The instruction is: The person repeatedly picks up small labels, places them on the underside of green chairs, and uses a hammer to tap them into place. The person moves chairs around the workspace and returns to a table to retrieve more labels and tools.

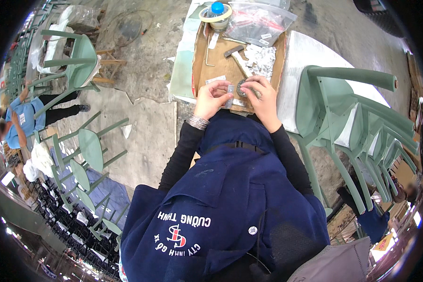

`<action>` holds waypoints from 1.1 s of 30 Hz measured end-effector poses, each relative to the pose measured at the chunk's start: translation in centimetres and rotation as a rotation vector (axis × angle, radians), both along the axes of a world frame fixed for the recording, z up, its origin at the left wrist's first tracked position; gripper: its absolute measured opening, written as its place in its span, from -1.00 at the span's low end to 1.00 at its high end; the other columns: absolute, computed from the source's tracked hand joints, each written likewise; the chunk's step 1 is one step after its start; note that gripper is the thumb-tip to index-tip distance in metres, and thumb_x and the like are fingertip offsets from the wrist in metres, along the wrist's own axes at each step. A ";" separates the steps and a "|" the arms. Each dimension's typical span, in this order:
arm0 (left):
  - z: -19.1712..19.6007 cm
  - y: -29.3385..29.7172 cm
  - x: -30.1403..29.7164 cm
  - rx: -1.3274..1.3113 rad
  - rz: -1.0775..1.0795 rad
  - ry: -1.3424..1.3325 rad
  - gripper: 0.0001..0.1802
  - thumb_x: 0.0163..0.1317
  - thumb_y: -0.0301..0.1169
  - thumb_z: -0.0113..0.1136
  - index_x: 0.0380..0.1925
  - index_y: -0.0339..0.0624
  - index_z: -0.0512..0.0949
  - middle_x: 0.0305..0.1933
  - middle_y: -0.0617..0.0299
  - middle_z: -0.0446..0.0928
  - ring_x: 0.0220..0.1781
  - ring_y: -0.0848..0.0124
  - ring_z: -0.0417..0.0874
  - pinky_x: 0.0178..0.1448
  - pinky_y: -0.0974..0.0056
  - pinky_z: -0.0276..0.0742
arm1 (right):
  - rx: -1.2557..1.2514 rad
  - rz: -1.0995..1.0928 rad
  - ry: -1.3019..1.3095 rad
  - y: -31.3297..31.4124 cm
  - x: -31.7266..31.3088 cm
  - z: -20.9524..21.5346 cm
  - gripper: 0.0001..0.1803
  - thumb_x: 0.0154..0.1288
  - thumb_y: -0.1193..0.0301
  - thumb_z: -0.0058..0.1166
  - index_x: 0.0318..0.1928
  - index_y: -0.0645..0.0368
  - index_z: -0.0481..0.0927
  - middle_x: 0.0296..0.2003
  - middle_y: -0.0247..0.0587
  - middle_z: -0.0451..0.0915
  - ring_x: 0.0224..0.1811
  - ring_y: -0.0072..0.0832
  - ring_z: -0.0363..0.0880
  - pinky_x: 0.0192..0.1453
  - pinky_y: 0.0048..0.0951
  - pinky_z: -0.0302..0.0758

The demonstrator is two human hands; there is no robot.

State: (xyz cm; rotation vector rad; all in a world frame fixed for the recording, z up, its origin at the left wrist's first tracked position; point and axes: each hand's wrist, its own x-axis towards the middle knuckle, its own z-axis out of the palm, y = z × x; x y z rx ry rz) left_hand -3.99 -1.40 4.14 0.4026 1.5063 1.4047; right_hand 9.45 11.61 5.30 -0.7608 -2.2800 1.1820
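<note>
My left hand [212, 97] is closed, thumb and fingers pinching a small flat grey strip [230, 97]. Close beside it, my right hand [262, 96] curls its fingertips round a dark ring-shaped piece [241, 88], its kind too small to make out. Both hands are over the near end of a shallow cardboard tray [199, 70]. Inside the tray, a hammer [239, 62] lies just beyond my right hand, next to a heap of small white scraps [259, 60]. A thin L-shaped metal rod [207, 54] rests along the left side.
Clear plastic bags [261, 21] and a tape roll [202, 15] round a blue-capped bottle [217, 8] sit at the tray's far end. Green chairs [310, 103] stand in a row at right, more chairs [90, 148] at left. A person in blue [26, 120] is at far left.
</note>
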 end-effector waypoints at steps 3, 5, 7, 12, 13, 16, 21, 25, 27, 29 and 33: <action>0.1 0.2 0.5 0.019 -0.062 -0.080 -0.62 0.12 -0.55 0.31 -0.03 -0.26 0.52 -0.20 0.27 0.61 -0.30 0.59 0.64 -0.36 0.49 0.55 | -0.320 0.078 0.066 0.0 -0.2 0.1 -0.89 0.11 0.50 0.23 -0.30 0.17 0.68 -0.31 -0.22 0.59 -0.24 -0.39 0.57 -0.17 -0.43 0.48; 0.2 0.4 0.7 0.016 -0.079 -0.122 -0.61 0.12 -0.54 0.31 -0.01 -0.25 0.52 -0.18 0.28 0.61 -0.27 0.58 0.65 -0.34 0.49 0.55 | -0.333 0.081 0.072 -0.1 -0.3 -0.1 -0.89 0.12 0.52 0.22 -0.30 0.19 0.67 -0.32 -0.22 0.59 -0.28 -0.42 0.57 -0.20 -0.46 0.48; 0.6 0.6 0.7 0.006 -0.087 -0.134 -0.61 0.12 -0.55 0.31 -0.01 -0.25 0.52 -0.18 0.28 0.61 -0.25 0.58 0.65 -0.35 0.49 0.55 | -0.337 0.080 0.074 0.0 -0.1 0.0 -0.89 0.12 0.53 0.21 -0.29 0.20 0.67 -0.33 -0.22 0.59 -0.30 -0.45 0.57 -0.23 -0.47 0.48; 0.7 0.8 1.0 -0.068 0.025 -0.110 -0.68 0.17 -0.48 0.28 -0.05 -0.17 0.53 -0.19 0.29 0.61 -0.27 0.60 0.62 -0.37 0.49 0.55 | -0.489 -0.093 0.071 -0.1 0.0 -0.7 -0.86 0.19 0.51 0.13 -0.22 0.23 0.64 -0.33 -0.18 0.64 -0.29 -0.35 0.62 -0.25 -0.39 0.53; 0.8 0.9 1.0 -0.111 0.074 -0.093 -0.71 0.19 -0.46 0.27 -0.06 -0.15 0.53 -0.20 0.29 0.61 -0.28 0.60 0.61 -0.38 0.49 0.55 | -0.315 -0.025 -0.086 0.3 0.2 -1.2 -0.84 0.21 0.51 0.10 -0.20 0.23 0.63 -0.31 -0.12 0.64 -0.29 -0.29 0.63 -0.22 -0.37 0.54; -0.7 0.5 0.4 -0.071 0.275 -0.115 -0.78 0.23 -0.45 0.22 -0.13 -0.19 0.48 -0.25 0.26 0.59 -0.31 0.57 0.62 -0.41 0.43 0.62 | 0.188 0.080 -0.430 0.4 0.7 -2.4 -0.85 0.22 0.53 -0.04 -0.24 0.25 0.58 -0.27 0.04 0.60 -0.25 -0.03 0.61 -0.18 -0.18 0.54; -1.3 0.3 -0.1 -0.001 0.348 -0.215 -0.88 0.29 -0.46 0.13 -0.23 -0.12 0.40 -0.21 0.28 0.54 -0.20 0.46 0.62 -0.20 0.22 0.70 | 0.560 0.164 -0.502 -0.8 -0.5 -3.2 -0.87 0.03 0.55 0.06 -0.33 0.19 0.54 -0.38 -0.20 0.51 -0.27 -0.29 0.61 -0.28 -0.32 0.59; -1.6 0.5 0.1 0.061 0.403 -0.262 -0.91 0.30 -0.49 0.09 -0.25 -0.15 0.38 -0.21 0.25 0.52 -0.18 0.40 0.62 -0.10 0.17 0.69 | 0.616 0.252 -0.668 -1.2 -0.8 -3.6 -0.87 0.02 0.53 0.08 -0.34 0.19 0.55 -0.37 -0.22 0.52 -0.26 -0.39 0.62 -0.31 -0.40 0.59; -1.6 0.6 0.3 0.077 0.431 -0.269 -0.91 0.30 -0.50 0.08 -0.25 -0.16 0.38 -0.22 0.25 0.51 -0.17 0.38 0.62 -0.08 0.16 0.69 | 0.645 0.245 -0.656 -1.3 -0.8 -3.8 -0.88 0.02 0.52 0.09 -0.35 0.18 0.55 -0.37 -0.23 0.52 -0.27 -0.41 0.62 -0.32 -0.41 0.59; -1.5 0.6 0.4 0.077 0.450 -0.269 -0.91 0.30 -0.51 0.08 -0.25 -0.17 0.38 -0.23 0.24 0.51 -0.17 0.38 0.62 -0.08 0.17 0.69 | 0.673 0.217 -0.617 -1.4 -0.8 -4.0 -0.88 0.02 0.52 0.09 -0.35 0.19 0.54 -0.37 -0.23 0.52 -0.29 -0.40 0.63 -0.33 -0.41 0.59; -1.6 0.7 0.6 0.115 0.472 -0.286 -0.91 0.30 -0.51 0.08 -0.25 -0.17 0.38 -0.23 0.23 0.50 -0.17 0.38 0.62 -0.05 0.17 0.68 | 0.632 0.250 -0.629 -1.2 -0.8 -3.6 -0.89 0.03 0.52 0.08 -0.35 0.21 0.53 -0.36 -0.21 0.52 -0.29 -0.38 0.63 -0.32 -0.40 0.59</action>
